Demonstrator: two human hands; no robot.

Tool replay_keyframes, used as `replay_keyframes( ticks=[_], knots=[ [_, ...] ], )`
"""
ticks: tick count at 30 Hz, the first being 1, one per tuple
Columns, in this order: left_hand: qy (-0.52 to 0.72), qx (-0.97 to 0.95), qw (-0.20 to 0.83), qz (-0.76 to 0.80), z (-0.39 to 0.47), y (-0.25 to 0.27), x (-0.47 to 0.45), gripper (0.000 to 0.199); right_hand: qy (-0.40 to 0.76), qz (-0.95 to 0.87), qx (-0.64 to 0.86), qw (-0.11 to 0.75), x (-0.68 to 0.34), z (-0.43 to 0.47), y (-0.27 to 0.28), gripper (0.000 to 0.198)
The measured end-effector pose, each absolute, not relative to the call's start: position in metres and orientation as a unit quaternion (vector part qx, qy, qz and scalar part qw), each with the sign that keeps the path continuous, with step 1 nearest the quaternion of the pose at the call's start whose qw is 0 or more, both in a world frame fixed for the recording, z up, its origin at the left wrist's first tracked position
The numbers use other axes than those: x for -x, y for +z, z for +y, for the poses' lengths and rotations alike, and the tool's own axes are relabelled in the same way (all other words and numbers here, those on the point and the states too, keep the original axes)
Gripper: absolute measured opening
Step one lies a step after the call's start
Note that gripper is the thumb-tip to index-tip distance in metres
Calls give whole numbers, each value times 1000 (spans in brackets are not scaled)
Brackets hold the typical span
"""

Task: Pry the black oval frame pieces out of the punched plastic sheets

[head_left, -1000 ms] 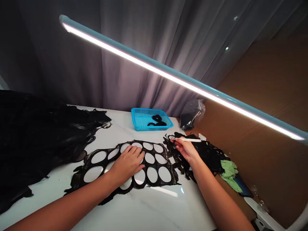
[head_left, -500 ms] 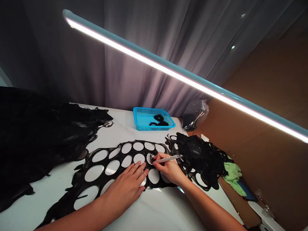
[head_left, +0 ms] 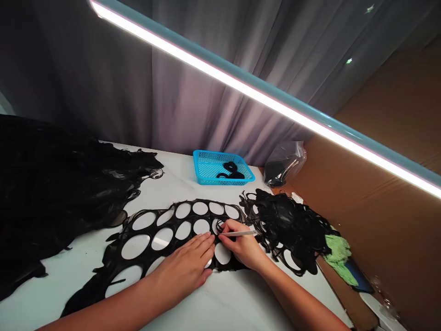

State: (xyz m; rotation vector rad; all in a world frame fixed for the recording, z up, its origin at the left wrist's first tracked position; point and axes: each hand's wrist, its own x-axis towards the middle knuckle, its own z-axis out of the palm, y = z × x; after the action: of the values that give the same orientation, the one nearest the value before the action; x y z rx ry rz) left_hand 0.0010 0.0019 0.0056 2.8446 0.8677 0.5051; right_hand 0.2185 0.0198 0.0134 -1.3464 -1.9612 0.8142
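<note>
A thin black rubbery sheet (head_left: pixel 174 230) with rows of large round holes lies over the white tabletop. My left hand (head_left: pixel 191 259) rests flat on it, fingers stretched out and lying close together. Just to its right, my right hand (head_left: pixel 241 241) is closed around a slim silver tool (head_left: pixel 241 233), held like a pen; whether it is tweezers or a knife I cannot tell. Its tip end is at the sheet, near my left fingertips. Thin black rings (head_left: pixel 219 225) show beside my right fingers, at one of the holes.
A large black heap (head_left: pixel 62 197) covers the table's left side. Behind stands a blue basket (head_left: pixel 198 180) with black pieces inside. Tangled black scraps (head_left: pixel 289 225), a clear bag (head_left: pixel 285 161) and a green cloth (head_left: pixel 339 250) are at right. A lamp tube (head_left: pixel 255 94) crosses above.
My left hand has slid slightly right, towards my right hand. The silver tool has tipped to lie more level. The whole view has shifted a little.
</note>
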Motion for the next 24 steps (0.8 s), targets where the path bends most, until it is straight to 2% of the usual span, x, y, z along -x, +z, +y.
replay_keyframes(
  ticks=[6,10,12,15,18,21,24],
  knots=[
    [156,-946,55,279,2,5,-1,43,105,-839,479,233,-225,29,11,16],
    [150,-946,72,278,3,8,0,41,-28,-733,603,315,-273,72,29,17],
    [156,-943,92,279,3,11,2,39,-33,-678,645,352,-297,88,37,19],
    [150,-941,122,278,2,15,5,42,70,-641,649,403,-309,87,42,22],
    [124,-948,149,252,2,22,10,49,303,-594,599,443,-293,62,40,27],
    [107,-955,169,220,4,28,14,54,494,-524,539,438,-266,29,38,33],
    [116,-954,183,208,6,32,17,57,585,-489,508,402,-245,1,37,37]
  ],
)
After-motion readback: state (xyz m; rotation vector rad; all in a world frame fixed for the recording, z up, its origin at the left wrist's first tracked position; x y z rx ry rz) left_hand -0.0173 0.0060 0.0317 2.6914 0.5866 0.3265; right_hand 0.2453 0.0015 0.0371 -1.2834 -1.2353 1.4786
